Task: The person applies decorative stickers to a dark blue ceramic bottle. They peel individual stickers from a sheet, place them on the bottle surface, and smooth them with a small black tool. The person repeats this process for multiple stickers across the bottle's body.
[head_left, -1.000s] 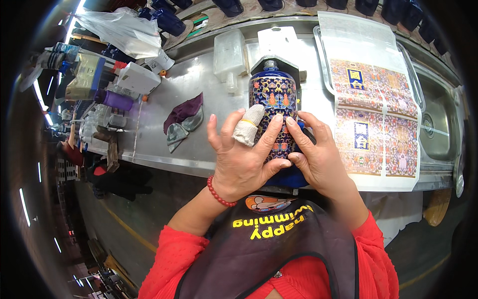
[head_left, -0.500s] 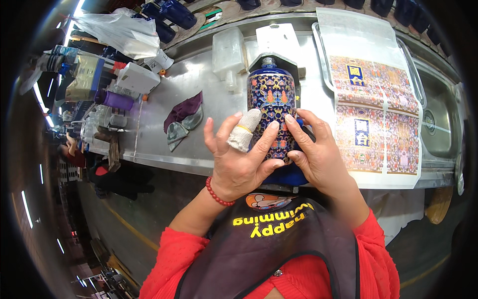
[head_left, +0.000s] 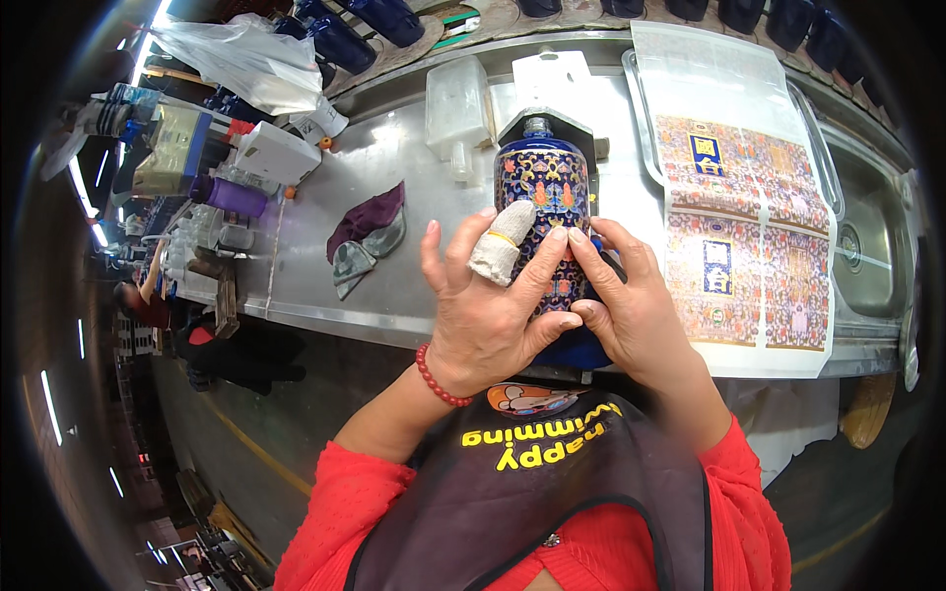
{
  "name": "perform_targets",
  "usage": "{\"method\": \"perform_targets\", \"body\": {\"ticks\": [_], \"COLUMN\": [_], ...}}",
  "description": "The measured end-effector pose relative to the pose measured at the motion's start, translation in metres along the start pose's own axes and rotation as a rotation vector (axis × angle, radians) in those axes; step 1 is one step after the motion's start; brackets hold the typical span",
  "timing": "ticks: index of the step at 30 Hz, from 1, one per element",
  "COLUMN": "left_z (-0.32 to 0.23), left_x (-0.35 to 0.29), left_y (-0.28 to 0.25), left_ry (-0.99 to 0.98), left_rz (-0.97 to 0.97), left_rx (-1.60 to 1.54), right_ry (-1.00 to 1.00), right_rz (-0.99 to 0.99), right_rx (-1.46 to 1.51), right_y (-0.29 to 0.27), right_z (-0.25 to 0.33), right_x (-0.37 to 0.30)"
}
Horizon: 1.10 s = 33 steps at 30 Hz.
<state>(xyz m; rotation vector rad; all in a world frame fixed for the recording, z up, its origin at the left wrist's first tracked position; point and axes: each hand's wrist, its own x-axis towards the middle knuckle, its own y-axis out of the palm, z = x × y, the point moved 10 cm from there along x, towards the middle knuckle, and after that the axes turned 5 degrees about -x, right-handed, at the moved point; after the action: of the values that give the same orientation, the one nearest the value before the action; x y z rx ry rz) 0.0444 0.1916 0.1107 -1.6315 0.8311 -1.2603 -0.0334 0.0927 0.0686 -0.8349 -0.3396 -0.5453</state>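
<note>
Workshop, steel workbench (head_left: 310,227), row of blue bottles (head_left: 788,24)

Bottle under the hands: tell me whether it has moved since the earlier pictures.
No: judged against the sink, the bottle keeps its place, with no visible shift either way.

The left hand (head_left: 490,320) and right hand (head_left: 636,305) cover much of the lower part of the patterned blue bottle (head_left: 542,177), so I can't see its decoration there. A pale finger cover (head_left: 505,241) hides one fingertip of the left hand. The bottle's underside is out of my sight. Over on the bench, the printed sheet (head_left: 709,79) lies across most of a metal tray (head_left: 645,128), leaving only rim showing. The dark blue bottles (head_left: 739,14) along the far shelf are cut off at the top, and a distant person (head_left: 148,300) is too small and dim to make out.
</note>
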Motion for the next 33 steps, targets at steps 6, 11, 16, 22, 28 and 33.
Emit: {"method": "perform_targets", "body": {"ticks": [6,11,16,22,28,33], "left_z": [0.003,0.008,0.009,0.013,0.014,0.010], "left_x": [-0.002,0.001,0.003,0.010,0.017,0.028], "left_y": [-0.002,-0.005,-0.006,-0.004,-0.009,-0.009], "left_ry": [-0.007,-0.006,0.029,0.037,0.074,0.190], "left_rz": [-0.010,-0.047,-0.065,-0.062,-0.086,-0.074], "left_rx": [-0.014,-0.040,0.007,0.018,-0.031,-0.004], "right_ry": [0.014,0.004,0.010,0.026,0.035,0.026], "right_rz": [0.038,-0.005,0.003,0.024,0.040,0.041], "right_rx": [-0.001,-0.016,-0.035,-0.041,-0.055,-0.050], "right_y": [0.002,-0.002,-0.002,-0.001,-0.001,0.000], "right_z": [-0.001,-0.001,-0.003,-0.004,-0.006,-0.006], "right_x": [0.000,0.005,0.011,0.013,0.013,0.013]}}
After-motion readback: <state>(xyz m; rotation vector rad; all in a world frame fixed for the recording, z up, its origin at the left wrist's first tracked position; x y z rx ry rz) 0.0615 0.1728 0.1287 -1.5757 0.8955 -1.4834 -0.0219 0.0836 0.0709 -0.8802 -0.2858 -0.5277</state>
